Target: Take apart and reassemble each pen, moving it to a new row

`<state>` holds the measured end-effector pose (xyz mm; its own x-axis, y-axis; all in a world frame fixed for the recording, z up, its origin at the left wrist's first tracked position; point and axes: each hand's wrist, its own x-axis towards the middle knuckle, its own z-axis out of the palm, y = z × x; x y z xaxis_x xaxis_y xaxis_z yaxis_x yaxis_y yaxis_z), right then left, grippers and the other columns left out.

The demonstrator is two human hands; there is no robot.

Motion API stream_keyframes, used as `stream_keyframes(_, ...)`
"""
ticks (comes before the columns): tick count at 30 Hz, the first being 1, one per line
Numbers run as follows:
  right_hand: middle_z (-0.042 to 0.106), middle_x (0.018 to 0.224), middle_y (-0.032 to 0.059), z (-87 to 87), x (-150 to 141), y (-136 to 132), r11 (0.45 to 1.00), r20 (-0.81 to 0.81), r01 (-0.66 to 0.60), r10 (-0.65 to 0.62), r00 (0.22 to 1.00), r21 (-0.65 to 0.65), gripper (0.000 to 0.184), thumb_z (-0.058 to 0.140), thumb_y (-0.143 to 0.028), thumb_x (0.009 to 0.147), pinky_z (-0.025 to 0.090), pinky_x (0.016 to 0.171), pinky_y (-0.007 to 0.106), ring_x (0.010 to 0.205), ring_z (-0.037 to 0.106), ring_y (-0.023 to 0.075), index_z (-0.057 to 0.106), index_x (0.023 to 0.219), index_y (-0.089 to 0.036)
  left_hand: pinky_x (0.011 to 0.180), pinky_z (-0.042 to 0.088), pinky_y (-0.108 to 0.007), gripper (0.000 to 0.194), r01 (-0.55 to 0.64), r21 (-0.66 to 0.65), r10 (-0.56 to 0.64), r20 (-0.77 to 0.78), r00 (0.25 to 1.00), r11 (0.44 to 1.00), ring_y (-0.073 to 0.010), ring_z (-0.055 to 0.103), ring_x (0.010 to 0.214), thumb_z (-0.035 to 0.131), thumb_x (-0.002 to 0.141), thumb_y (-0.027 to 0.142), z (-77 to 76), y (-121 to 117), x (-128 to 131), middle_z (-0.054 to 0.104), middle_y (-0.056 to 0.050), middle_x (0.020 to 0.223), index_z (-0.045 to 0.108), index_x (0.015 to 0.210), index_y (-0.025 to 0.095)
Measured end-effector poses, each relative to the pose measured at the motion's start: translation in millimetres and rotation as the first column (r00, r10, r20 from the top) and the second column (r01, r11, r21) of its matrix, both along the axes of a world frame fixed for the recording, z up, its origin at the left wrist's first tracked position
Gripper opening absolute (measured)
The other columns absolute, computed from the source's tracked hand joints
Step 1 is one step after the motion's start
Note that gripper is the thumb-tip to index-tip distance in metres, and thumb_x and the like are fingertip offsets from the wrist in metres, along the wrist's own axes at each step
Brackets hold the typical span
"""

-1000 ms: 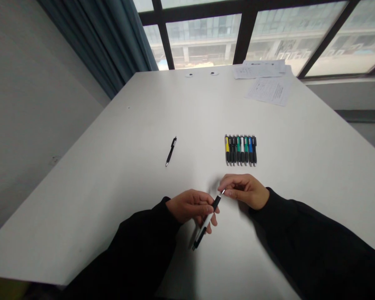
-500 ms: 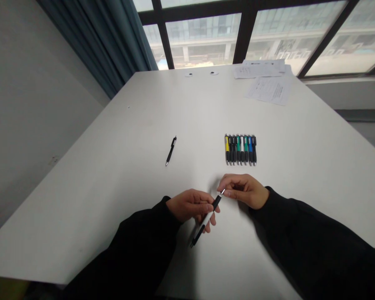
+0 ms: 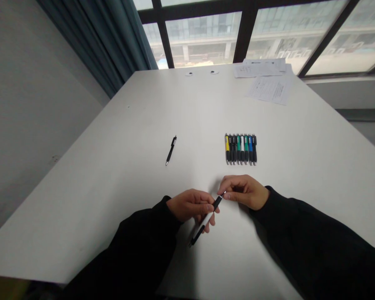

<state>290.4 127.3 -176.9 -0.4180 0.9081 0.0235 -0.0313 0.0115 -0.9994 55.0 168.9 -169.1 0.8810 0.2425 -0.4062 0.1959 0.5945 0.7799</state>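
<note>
In my left hand (image 3: 192,205) a white and black pen (image 3: 208,217) is gripped between thumb and fingers, slanting with its clicker end toward me. My right hand (image 3: 244,191) pinches at the pen's silver tip (image 3: 224,193), at the far end of the black grip. Whether the tip is joined to the barrel or slightly apart, I cannot tell. Beyond my right hand lies a row of several pens (image 3: 240,149), side by side, in yellow, black, green, white and blue. A single black pen (image 3: 171,151) lies apart, farther away and left of the row.
The white table (image 3: 128,158) reaches to the window. Printed papers (image 3: 268,89) lie at its far right, and two small white pieces with dark spots (image 3: 214,72) are by the far edge. A blue curtain (image 3: 112,46) hangs at the left.
My right fingers have shifted very slightly at the silver tip, and the pen's clicker end has dipped a little toward me. The other pens are unmoved.
</note>
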Motion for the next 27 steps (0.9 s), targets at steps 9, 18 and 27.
stream_keyframes(9, 0.054, 0.068, -0.0008, -0.4, 1, 0, 0.999, 0.059, -0.047, 0.047, 0.997, 0.005, 0.025, 0.070, -0.036, 0.085, 0.040, 0.059, 0.026, 0.061, 0.048, 0.0110, 0.072, 0.091, -0.012, 0.049, 0.055, -0.025, 0.037, 0.026, -0.024, -0.026, 0.014, 1.000, 0.999, -0.0159, 0.067, 0.054, 0.075, 0.078, 0.042, -0.8, 0, 0, 0.069, -0.007, 0.073, 0.065, 0.092, 0.010)
stream_keyframes(18, 0.061, 0.067, 0.0032, 3.5, 0, 3, 0.985, 0.199, -0.105, 0.076, 0.977, 0.137, 0.034, 0.064, -0.044, 0.089, 0.043, 0.059, 0.026, 0.062, 0.055, 0.0131, 0.070, 0.080, -0.011, 0.047, 0.052, -0.023, 0.037, 0.061, -0.024, -0.061, -0.007, 0.998, 0.998, -0.0153, 0.067, 0.054, 0.074, 0.078, 0.043, -2.3, 0, -1, 0.069, -0.006, 0.074, 0.064, 0.093, 0.011)
stream_keyframes(27, 0.054, 0.063, -0.0003, 7.7, -6, -3, 0.990, 0.168, -0.048, 0.024, 0.985, 0.136, 0.040, 0.055, -0.049, 0.093, 0.037, 0.054, 0.025, 0.056, 0.046, 0.0112, 0.066, 0.085, -0.012, 0.047, 0.051, -0.023, 0.040, 0.059, 0.009, -0.059, -0.017, 0.998, 0.998, -0.0155, 0.067, 0.054, 0.074, 0.078, 0.046, 0.1, 1, 1, 0.068, -0.006, 0.073, 0.063, 0.092, 0.011)
